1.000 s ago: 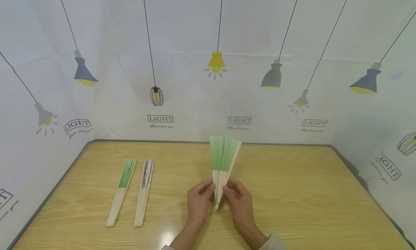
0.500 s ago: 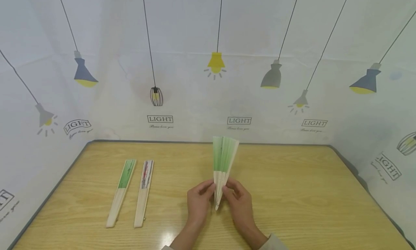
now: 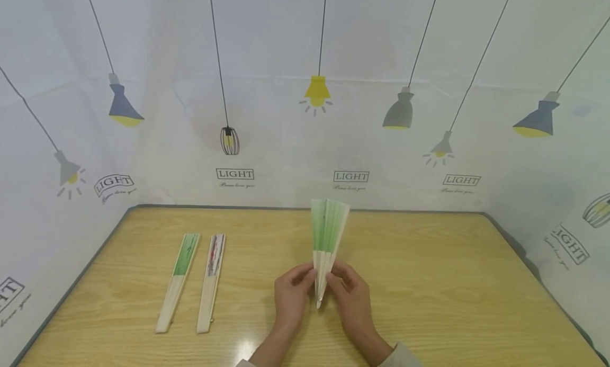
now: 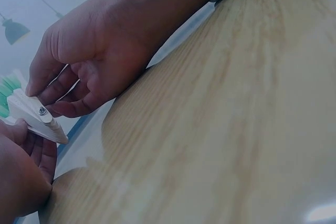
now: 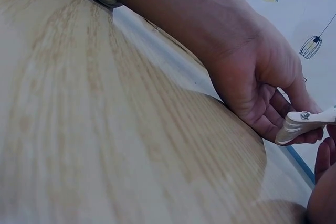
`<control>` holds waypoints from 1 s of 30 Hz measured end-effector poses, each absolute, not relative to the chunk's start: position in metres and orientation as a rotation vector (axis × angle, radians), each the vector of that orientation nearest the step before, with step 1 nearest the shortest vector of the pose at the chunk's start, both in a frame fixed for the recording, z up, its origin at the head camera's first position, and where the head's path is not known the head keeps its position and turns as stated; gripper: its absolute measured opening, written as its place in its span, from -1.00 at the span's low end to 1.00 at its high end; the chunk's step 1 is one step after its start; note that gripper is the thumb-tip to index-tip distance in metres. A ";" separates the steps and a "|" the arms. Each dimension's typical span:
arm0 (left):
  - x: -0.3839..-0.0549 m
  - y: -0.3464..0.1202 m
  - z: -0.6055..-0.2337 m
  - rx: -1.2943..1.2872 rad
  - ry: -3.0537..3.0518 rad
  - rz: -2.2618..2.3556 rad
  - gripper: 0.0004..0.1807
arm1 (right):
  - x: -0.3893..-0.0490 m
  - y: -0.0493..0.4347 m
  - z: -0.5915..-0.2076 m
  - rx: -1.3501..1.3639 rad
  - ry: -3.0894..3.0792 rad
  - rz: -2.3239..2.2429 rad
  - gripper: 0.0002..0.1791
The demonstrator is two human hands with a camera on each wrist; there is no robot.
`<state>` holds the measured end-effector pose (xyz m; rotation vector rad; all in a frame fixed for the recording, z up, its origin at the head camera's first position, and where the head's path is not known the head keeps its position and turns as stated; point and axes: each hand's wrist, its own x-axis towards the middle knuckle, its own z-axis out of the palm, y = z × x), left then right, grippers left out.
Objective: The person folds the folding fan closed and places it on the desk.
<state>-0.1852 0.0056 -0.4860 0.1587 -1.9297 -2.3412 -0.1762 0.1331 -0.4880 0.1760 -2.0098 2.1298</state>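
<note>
In the head view, a partly spread folding fan (image 3: 329, 226) with a pale green leaf and cream ribs stands tilted up in front of me. My left hand (image 3: 290, 298) pinches its ribs from the left between thumb and fingers. From the other side, my right hand (image 3: 353, 301) pinches the ribs too. Both wrist views show the fan's pivot end, with a small metal rivet, poking out below the fingers. Two closed folding fans lie to the left on the table: one with a green leaf (image 3: 186, 256), one with a white, red and grey leaf (image 3: 215, 256).
The wood-grain table (image 3: 452, 282) has a dark edge line along its back and sides. Behind it and on both sides hangs a white cloth (image 3: 276, 144) printed with lamps and the word LIGHT.
The held fan has folded somewhat narrower than a second ago, its left edge moving inward. Both hands keep their grip in nearly the same place. The two lying fans have not moved.
</note>
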 end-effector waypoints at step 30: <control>-0.186 0.005 -0.486 0.084 -1.981 -2.308 -0.73 | -0.175 0.134 -0.486 0.190 -2.029 2.146 -0.68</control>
